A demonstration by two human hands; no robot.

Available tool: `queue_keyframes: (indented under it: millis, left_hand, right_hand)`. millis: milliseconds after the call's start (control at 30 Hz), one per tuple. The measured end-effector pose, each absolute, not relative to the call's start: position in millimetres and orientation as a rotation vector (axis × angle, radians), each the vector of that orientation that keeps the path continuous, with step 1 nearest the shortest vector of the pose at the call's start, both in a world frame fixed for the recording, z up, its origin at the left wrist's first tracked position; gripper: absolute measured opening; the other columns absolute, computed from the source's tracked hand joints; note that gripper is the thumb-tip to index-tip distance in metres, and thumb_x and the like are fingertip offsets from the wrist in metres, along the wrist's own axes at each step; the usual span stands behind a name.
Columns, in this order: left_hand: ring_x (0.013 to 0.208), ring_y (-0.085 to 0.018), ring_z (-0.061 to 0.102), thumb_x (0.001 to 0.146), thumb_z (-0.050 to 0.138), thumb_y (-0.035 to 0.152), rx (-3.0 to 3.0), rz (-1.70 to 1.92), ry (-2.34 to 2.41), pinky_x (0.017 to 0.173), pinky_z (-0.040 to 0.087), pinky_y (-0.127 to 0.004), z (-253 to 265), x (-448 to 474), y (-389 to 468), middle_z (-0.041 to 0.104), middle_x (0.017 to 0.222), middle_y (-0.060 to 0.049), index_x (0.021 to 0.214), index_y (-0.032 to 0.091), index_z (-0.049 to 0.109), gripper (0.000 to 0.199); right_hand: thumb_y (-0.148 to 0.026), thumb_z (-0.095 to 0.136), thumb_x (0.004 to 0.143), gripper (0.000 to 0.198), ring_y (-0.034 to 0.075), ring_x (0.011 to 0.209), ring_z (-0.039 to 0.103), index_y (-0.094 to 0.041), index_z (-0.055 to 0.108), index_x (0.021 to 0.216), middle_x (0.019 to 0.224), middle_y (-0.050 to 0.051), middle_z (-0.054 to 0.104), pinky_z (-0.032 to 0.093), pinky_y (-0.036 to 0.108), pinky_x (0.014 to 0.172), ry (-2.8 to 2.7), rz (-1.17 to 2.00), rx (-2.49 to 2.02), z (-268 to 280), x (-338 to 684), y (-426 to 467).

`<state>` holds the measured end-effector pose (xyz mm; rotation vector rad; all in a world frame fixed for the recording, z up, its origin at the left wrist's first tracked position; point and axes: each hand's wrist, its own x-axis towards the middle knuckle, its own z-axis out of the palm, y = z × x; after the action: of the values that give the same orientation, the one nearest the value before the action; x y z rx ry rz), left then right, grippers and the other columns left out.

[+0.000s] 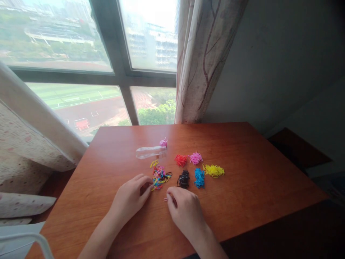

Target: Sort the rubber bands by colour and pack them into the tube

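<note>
A small mixed pile of coloured rubber bands point(159, 176) lies in the middle of the wooden table. My left hand point(133, 193) rests at the pile's left edge, thumb and forefinger brought together against the nearest bands; what is between them is too small to make out. Just right of it, my right hand point(185, 207) pinches a pink rubber band point(165, 199), which sticks out to the left of the fingertips. Sorted heaps lie beyond that hand: black bands point(183, 178), blue bands point(199, 177), red bands point(180, 160), pink bands point(195, 158) and yellow bands point(214, 170).
Behind the mixed pile, a clear bottle point(148, 152) lies on its side with a pink top point(163, 142) at its right end. The table point(256, 180) meets a window at the back, with a curtain point(199, 64). A white curved bar point(40, 239) stands at lower left.
</note>
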<state>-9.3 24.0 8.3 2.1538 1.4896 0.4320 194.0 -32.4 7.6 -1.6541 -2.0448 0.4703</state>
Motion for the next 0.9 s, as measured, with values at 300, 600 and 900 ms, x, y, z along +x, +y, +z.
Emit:
queue_keyframes:
  millis: [300,600,900]
  left_hand:
    - [0.08,-0.017,0.064,0.089,0.051,0.026,2.177,0.399,1.484,0.07,0.045,-0.025,8,-9,24,0.067,0.091,0.0,0.093,0.026,0.066,0.016]
    - [0.079,-0.018,0.064,0.09,0.049,0.028,2.186,0.391,1.521,0.068,0.044,-0.025,12,-5,22,0.066,0.089,0.0,0.092,0.026,0.065,0.016]
    - [0.075,-0.017,0.063,0.09,0.05,0.027,2.177,0.452,1.48,0.067,0.044,-0.024,9,-8,22,0.066,0.086,0.0,0.091,0.025,0.063,0.013]
  right_hand:
    - [-0.02,0.054,0.093,0.011,0.016,0.07,0.064,-0.025,0.058,0.084,0.079,-0.003,0.07,0.024,0.028,0.056,-2.184,0.437,-1.824,10,195,-38]
    - [-0.016,0.054,0.091,0.011,0.016,0.074,0.066,-0.024,0.059,0.086,0.081,-0.002,0.071,0.029,0.026,0.058,-2.17,0.373,-1.783,10,179,-13]
    - [-0.017,0.054,0.092,0.021,0.018,0.078,0.069,-0.027,0.061,0.11,0.088,0.001,0.073,0.037,0.024,0.06,-2.151,0.376,-1.708,16,171,4]
